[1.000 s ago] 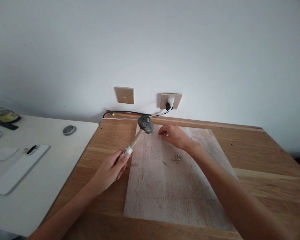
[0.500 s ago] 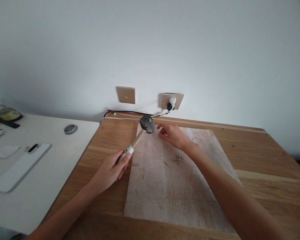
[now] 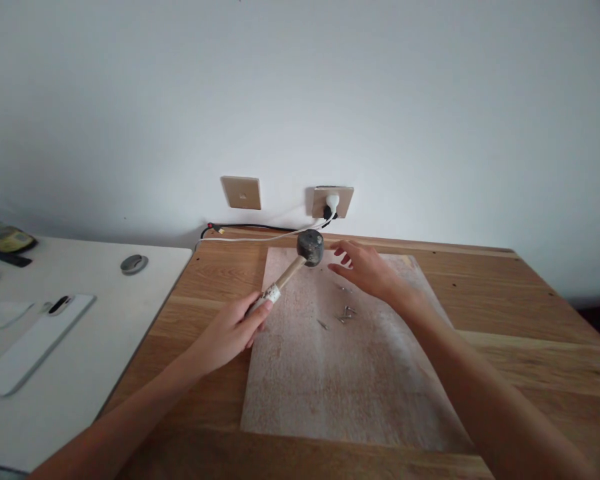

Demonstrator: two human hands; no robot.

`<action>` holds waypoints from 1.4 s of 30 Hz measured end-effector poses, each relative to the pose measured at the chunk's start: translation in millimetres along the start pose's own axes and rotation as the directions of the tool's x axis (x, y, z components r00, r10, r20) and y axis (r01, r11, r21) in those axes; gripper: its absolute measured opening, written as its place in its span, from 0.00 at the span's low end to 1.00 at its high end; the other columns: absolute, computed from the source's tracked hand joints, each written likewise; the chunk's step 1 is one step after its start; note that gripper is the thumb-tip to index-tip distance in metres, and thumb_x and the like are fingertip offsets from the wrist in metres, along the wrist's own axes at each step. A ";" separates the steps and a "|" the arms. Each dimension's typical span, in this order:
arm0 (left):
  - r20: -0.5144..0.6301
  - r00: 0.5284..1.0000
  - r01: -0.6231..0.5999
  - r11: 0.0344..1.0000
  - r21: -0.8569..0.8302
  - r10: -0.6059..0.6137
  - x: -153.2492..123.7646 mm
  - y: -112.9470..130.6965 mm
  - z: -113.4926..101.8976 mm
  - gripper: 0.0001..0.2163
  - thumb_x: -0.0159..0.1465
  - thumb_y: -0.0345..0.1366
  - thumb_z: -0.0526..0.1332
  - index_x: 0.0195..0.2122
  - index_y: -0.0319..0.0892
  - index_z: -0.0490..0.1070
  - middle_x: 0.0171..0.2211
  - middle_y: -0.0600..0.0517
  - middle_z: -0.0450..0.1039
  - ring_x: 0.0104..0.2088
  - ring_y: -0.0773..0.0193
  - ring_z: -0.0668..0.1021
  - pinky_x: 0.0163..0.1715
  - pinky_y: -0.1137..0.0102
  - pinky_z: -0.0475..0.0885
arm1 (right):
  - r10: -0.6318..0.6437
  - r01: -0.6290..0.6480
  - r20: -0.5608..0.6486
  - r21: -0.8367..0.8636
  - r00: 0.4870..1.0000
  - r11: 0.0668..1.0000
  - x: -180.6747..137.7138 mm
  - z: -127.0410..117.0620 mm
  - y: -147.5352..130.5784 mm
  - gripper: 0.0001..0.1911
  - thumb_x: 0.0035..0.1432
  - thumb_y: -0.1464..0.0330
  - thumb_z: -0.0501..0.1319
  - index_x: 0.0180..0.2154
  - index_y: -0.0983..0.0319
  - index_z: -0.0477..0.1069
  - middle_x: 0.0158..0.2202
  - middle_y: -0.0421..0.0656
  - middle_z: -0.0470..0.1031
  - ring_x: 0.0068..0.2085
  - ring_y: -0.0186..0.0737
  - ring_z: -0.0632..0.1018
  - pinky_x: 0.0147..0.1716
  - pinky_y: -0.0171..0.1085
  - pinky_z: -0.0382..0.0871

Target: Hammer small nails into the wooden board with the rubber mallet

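My left hand (image 3: 230, 331) grips the wooden handle of a mallet (image 3: 293, 269), whose dark head hangs tilted over the far part of a pale board (image 3: 340, 373) lying on the wooden table (image 3: 530, 320). My right hand (image 3: 366, 269) hovers just right of the mallet head, fingers spread, holding nothing that I can see. Several small nails (image 3: 344, 313) lie loose on the board below that hand.
A white table (image 3: 90, 347) adjoins on the left, carrying a white phone (image 3: 35, 343), a round grey object (image 3: 134, 264) and some items at its far edge. Wall sockets (image 3: 332, 201) with cables sit behind the wooden table.
The mallet head has shifted right, toward my right hand. My right hand has gone from a pinch near the board to spread fingers.
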State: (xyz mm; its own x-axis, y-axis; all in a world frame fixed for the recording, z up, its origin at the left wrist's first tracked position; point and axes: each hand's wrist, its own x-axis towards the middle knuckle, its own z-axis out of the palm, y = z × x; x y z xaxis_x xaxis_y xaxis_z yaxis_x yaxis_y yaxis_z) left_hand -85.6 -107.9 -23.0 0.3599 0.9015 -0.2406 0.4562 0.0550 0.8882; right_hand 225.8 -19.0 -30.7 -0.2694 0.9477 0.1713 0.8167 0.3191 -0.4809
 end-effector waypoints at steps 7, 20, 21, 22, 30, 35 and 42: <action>-0.029 0.999 -0.012 0.996 0.084 0.014 4.3 -2.9 2.0 0.20 0.71 0.56 0.52 0.33 0.45 0.64 0.21 0.60 0.62 0.18 0.70 0.64 0.18 0.74 0.59 | -0.077 0.096 0.222 -0.075 0.972 0.993 -32.1 -22.2 -5.3 0.11 0.61 0.77 0.61 0.43 0.61 0.79 0.41 0.46 0.83 0.39 0.40 0.82 0.41 0.36 0.73; -0.086 0.996 0.009 1.000 0.019 -0.008 -4.3 -6.9 -3.9 0.22 0.72 0.59 0.52 0.32 0.45 0.62 0.22 0.60 0.61 0.18 0.72 0.64 0.16 0.76 0.60 | -0.074 0.069 0.042 0.110 0.996 0.992 -7.5 9.5 0.0 0.14 0.56 0.78 0.61 0.39 0.62 0.83 0.36 0.45 0.84 0.34 0.40 0.81 0.38 0.36 0.75; -0.090 0.996 0.018 1.000 0.000 -0.018 -4.7 -7.7 -4.3 0.22 0.72 0.59 0.52 0.33 0.45 0.62 0.23 0.60 0.61 0.18 0.72 0.64 0.16 0.76 0.59 | -0.065 0.062 0.019 0.125 0.998 0.990 -3.6 14.0 1.4 0.14 0.58 0.77 0.60 0.41 0.61 0.83 0.37 0.45 0.85 0.36 0.40 0.82 0.39 0.37 0.76; -0.095 0.995 0.025 1.000 -0.014 -0.027 -5.2 -8.5 -4.7 0.22 0.72 0.59 0.52 0.33 0.45 0.63 0.23 0.60 0.61 0.18 0.72 0.63 0.16 0.76 0.59 | -0.058 0.058 -0.001 0.139 0.998 0.989 -0.3 18.6 2.6 0.14 0.60 0.76 0.59 0.42 0.61 0.83 0.38 0.45 0.85 0.36 0.41 0.83 0.40 0.37 0.77; -0.077 0.996 0.044 0.998 -0.034 -0.046 -9.4 -18.5 -8.0 0.23 0.70 0.61 0.53 0.34 0.44 0.63 0.24 0.60 0.61 0.18 0.72 0.64 0.15 0.77 0.59 | -0.095 0.100 -0.039 0.144 0.995 0.985 2.6 32.1 3.6 0.11 0.60 0.74 0.61 0.39 0.59 0.82 0.38 0.45 0.85 0.37 0.43 0.83 0.42 0.41 0.78; -0.059 0.998 0.032 0.998 -0.047 -0.035 -10.6 -20.7 -6.9 0.22 0.71 0.59 0.52 0.34 0.44 0.63 0.24 0.60 0.61 0.18 0.72 0.64 0.16 0.76 0.59 | -0.098 0.100 -0.022 0.108 0.995 0.989 1.2 30.8 -0.3 0.11 0.61 0.74 0.61 0.42 0.59 0.81 0.37 0.45 0.85 0.36 0.41 0.83 0.42 0.40 0.77; -0.039 0.999 -0.003 1.000 0.000 0.003 -9.3 -8.3 -2.1 0.22 0.72 0.59 0.51 0.34 0.45 0.62 0.21 0.61 0.60 0.18 0.71 0.64 0.17 0.75 0.59 | -0.065 0.068 -0.036 0.082 0.997 0.994 1.0 33.9 -3.0 0.10 0.63 0.72 0.64 0.46 0.61 0.78 0.35 0.44 0.84 0.35 0.40 0.82 0.42 0.39 0.76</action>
State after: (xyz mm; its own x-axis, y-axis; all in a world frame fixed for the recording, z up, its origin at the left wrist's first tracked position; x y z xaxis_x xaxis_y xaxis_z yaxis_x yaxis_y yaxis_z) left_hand -94.4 -115.9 -27.3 0.3291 0.9177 -0.2225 0.4548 0.0524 0.8891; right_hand 205.8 -18.7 -58.3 -0.3036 0.9238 0.2332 0.7518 0.3826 -0.5370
